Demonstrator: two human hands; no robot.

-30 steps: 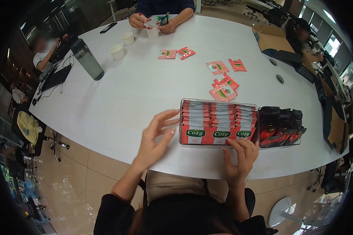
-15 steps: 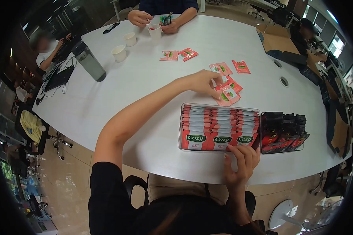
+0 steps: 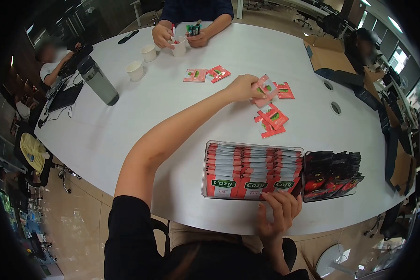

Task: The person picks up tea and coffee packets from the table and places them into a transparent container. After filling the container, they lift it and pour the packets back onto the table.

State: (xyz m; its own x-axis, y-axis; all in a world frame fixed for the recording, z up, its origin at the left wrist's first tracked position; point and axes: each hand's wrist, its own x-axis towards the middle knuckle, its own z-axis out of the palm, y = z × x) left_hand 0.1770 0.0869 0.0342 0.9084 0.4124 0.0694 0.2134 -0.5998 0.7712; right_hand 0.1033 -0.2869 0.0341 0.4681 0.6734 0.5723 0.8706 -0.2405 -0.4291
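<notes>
My left hand (image 3: 245, 88) is closed on a pink sachet (image 3: 266, 87), held up over the far middle of the white table. Two overlapping pink sachets (image 3: 272, 116) lie below it, and another red sachet (image 3: 285, 90) lies just to its right. My right hand (image 3: 281, 212) rests with bent, parted fingers at the front edge of a clear box (image 3: 253, 198). Rows of red and white Cozy sachets (image 3: 223, 183) fill this box. Against its right side stands a second clear box with black and red sachets (image 3: 333, 172).
Two pink sachets (image 3: 194, 75) lie left of centre. Paper cups (image 3: 135, 71), a bottle (image 3: 98, 80) and a phone (image 3: 128, 37) stand or lie farther left. Across the table, a person's hands (image 3: 163, 36) hold a cup and small items. Open cardboard boxes (image 3: 330, 55) line the right edge.
My left hand has picked up a pink sachet and moved it away from me, off the pile. The view has shifted slightly. The other person's hand now holds a red item over the cup.
</notes>
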